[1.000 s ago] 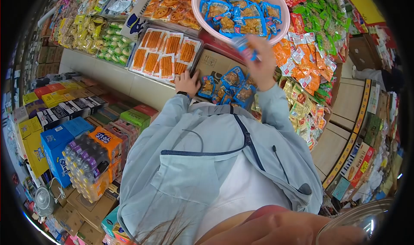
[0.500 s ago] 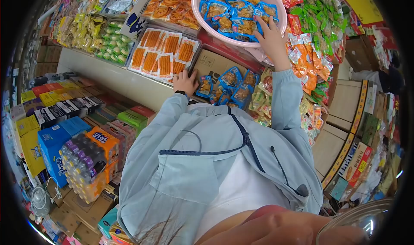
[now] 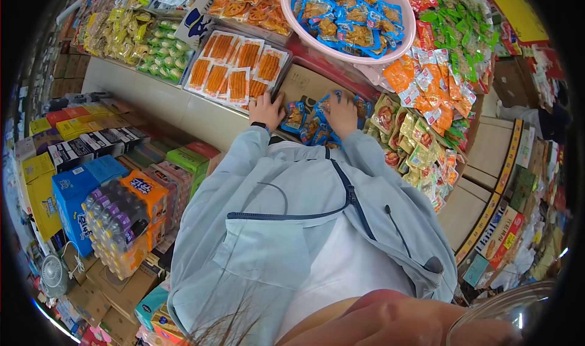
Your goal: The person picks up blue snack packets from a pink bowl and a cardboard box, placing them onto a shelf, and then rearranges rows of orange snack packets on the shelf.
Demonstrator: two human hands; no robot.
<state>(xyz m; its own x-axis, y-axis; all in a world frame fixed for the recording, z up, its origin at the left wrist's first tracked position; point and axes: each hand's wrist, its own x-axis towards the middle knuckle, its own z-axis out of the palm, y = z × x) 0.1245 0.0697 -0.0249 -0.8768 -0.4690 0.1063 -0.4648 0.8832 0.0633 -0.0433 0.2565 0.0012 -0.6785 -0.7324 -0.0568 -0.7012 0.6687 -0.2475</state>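
My left hand (image 3: 267, 110) rests on the front rim of the shallow bin, its fingers spread, beside the clear tray (image 3: 190, 78) of flat packs of orange-brown snack strips. My right hand (image 3: 342, 113) is down inside the bin (image 3: 304, 81), fingers curled over a blue snack packet (image 3: 326, 104); the fingertips are partly hidden. Several more blue snack packets (image 3: 295, 115) lie loose around it, at the near end of the bin. Behind the bin stands a pink plastic basin (image 3: 289, 15) heaped with the same kind of blue packets.
Orange packets (image 3: 431, 93) and yellowish-green packets (image 3: 407, 137) are piled to the right. Green-and-white wrapped snacks (image 3: 161, 56) fill a tray at left. Below left stand stacked cartons (image 3: 73, 199), shrink-wrapped bottles (image 3: 116, 224) and a small fan (image 3: 53, 273).
My right hand has moved from the pink basin down toward me, onto the blue packets in the bin. My left hand stays at the bin's rim. The view has shifted slightly.
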